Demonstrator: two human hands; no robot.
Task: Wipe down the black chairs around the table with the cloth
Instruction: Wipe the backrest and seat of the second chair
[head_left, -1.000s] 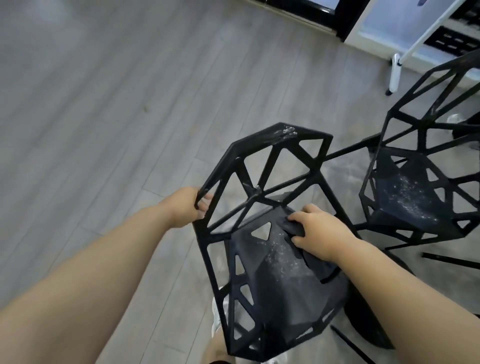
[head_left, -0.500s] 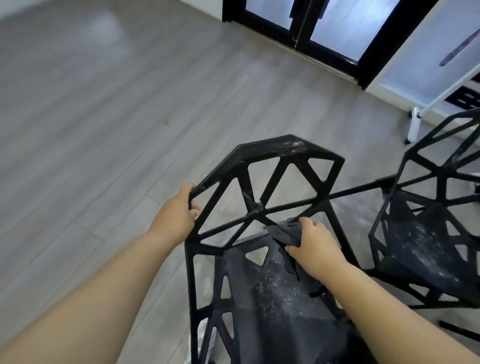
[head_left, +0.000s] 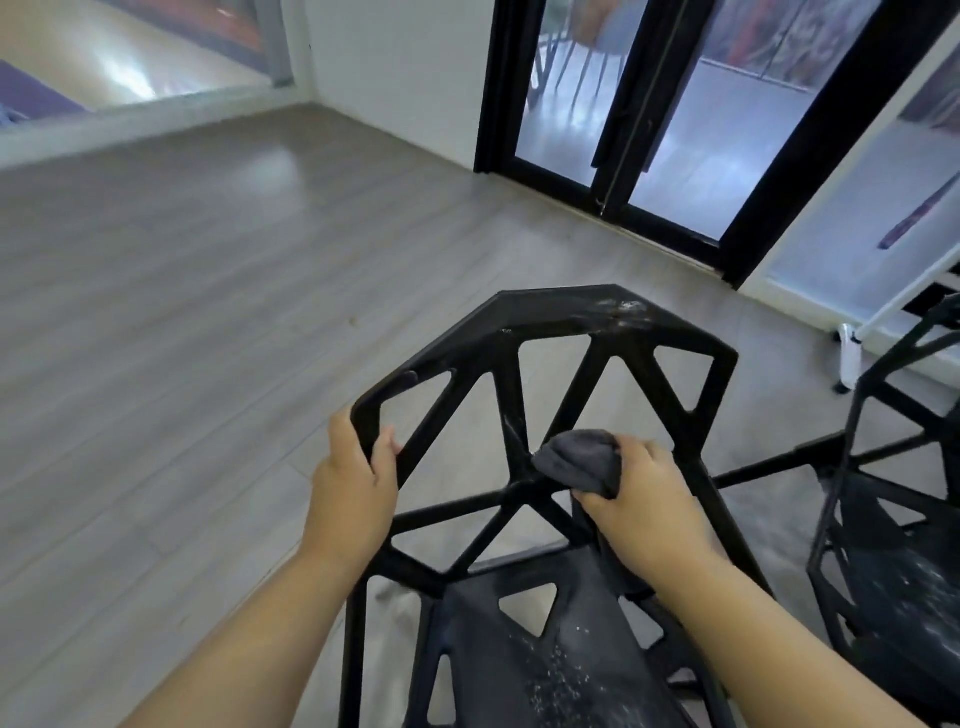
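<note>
A black chair (head_left: 561, 322) with an open lattice back stands right in front of me, its seat speckled with white dust. My left hand (head_left: 353, 483) grips the left edge of the chair's back. My right hand (head_left: 644, 499) holds a bunched dark grey cloth (head_left: 582, 460) and presses it against a slanted bar in the middle of the back, just above the seat. White smears show on the top rail of the back.
A second black lattice chair (head_left: 893, 545) with a dusty seat stands close on the right. Behind are black-framed glass doors (head_left: 618, 119), a white wall and a white stand leg (head_left: 847, 358). Grey plank floor (head_left: 182, 338) stretches to the left.
My right hand has lifted the cloth from the seat's rear edge up onto the bars of the chair back. My view has tilted up toward the doors. The left hand keeps its grip.
</note>
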